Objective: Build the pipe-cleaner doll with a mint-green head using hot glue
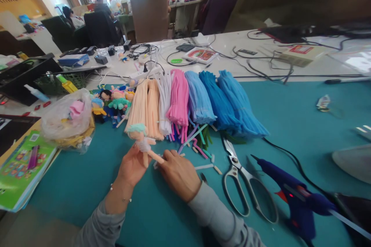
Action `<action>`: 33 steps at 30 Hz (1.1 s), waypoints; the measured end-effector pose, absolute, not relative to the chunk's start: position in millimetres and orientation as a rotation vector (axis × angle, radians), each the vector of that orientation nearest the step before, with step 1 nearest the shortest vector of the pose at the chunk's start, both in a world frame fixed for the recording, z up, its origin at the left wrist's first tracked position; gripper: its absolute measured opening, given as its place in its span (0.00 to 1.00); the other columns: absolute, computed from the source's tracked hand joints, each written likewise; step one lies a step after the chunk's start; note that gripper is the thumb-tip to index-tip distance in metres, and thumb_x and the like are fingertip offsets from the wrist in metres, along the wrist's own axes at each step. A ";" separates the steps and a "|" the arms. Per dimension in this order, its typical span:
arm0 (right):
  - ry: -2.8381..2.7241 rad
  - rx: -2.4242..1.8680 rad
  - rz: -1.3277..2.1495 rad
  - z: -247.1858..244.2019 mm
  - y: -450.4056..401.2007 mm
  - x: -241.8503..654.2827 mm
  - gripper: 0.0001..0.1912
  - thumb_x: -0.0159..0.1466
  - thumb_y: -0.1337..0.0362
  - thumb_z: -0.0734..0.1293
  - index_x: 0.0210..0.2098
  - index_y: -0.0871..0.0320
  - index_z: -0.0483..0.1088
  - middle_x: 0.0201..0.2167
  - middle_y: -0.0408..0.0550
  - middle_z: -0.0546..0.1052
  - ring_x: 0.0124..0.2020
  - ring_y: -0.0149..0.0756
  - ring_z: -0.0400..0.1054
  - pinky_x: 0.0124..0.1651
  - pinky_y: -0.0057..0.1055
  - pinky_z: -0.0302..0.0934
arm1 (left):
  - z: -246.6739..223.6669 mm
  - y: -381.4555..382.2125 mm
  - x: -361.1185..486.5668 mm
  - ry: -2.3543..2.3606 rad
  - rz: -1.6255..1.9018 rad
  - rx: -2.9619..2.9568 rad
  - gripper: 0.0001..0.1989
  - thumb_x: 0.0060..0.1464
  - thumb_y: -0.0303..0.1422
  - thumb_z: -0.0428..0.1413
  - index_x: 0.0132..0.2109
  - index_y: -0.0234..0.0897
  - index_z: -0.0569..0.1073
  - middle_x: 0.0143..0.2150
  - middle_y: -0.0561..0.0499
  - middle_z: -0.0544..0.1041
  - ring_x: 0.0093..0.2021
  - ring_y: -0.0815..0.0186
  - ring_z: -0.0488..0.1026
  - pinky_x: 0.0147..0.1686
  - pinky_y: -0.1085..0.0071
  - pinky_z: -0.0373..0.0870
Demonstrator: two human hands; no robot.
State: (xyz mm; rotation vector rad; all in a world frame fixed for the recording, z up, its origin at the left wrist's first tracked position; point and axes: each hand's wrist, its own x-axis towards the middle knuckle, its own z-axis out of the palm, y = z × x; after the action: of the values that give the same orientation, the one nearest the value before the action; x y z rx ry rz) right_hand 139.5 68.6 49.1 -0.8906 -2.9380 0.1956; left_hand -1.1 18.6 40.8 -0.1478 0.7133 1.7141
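My left hand (131, 168) holds a small pipe-cleaner doll (141, 137) upright, with mint hair, a white skirt and peach limbs. My right hand (178, 173) touches one of the doll's peach legs and rests on the teal mat (87, 185). Just behind the hands lie bundles of pipe cleaners (185, 100) in peach, white, pink, light blue and blue. Short cut pieces (199, 148) are scattered in front of the bundles.
Scissors (243, 185) and a blue glue gun (292, 197) lie at the right of my hands. Finished dolls (111, 102), a plastic bag (68, 119) and a green book (20, 166) sit to the left. Cables and boxes cover the white table behind; people sit farther back.
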 end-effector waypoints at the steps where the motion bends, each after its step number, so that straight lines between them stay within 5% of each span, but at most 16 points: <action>1: -2.934 -0.889 0.197 48.8 68.2 139.5 0.08 0.64 0.69 0.61 0.31 0.57 0.71 0.29 0.49 0.71 0.31 0.37 0.63 0.24 0.34 0.43 | 40.8 18.6 -1.1 0.714 1.713 -0.147 0.07 0.41 0.22 0.60 0.30 0.35 0.74 0.29 0.52 0.79 0.31 0.67 0.75 0.33 0.72 0.71; 9: -2.845 -0.878 0.257 46.4 67.3 158.6 0.07 0.60 0.75 0.63 0.28 0.59 0.70 0.27 0.48 0.73 0.31 0.38 0.67 0.30 0.32 0.54 | 38.5 18.0 -0.4 0.695 1.703 -0.050 0.09 0.41 0.24 0.63 0.33 0.36 0.75 0.32 0.53 0.79 0.32 0.68 0.75 0.34 0.72 0.70; 18: -2.650 -0.865 0.362 46.7 74.1 190.4 0.11 0.62 0.74 0.61 0.36 0.58 0.74 0.27 0.48 0.74 0.30 0.36 0.69 0.30 0.29 0.61 | 39.2 15.8 5.4 0.755 1.624 0.153 0.13 0.38 0.28 0.66 0.35 0.36 0.76 0.32 0.51 0.78 0.36 0.63 0.74 0.38 0.68 0.68; 26: -2.179 -0.844 0.689 58.2 75.8 210.7 0.13 0.67 0.66 0.56 0.40 0.56 0.73 0.30 0.48 0.76 0.31 0.34 0.72 0.32 0.28 0.67 | 33.9 11.7 15.0 0.791 1.578 0.301 0.12 0.38 0.30 0.66 0.34 0.36 0.76 0.31 0.51 0.76 0.24 0.69 0.70 0.21 0.73 0.62; 33: -1.954 -0.887 0.917 78.4 65.8 214.1 0.07 0.62 0.64 0.64 0.28 0.54 0.71 0.23 0.43 0.76 0.23 0.32 0.70 0.25 0.25 0.65 | 37.9 6.8 28.5 0.796 1.514 0.375 0.11 0.38 0.31 0.67 0.32 0.37 0.77 0.29 0.51 0.75 0.25 0.68 0.69 0.20 0.74 0.62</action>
State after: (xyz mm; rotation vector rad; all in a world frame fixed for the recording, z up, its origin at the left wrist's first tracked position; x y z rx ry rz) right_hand 214.1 65.8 78.4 -0.8873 -1.9542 0.9165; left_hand 28.5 6.8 37.9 0.3754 0.7955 1.5142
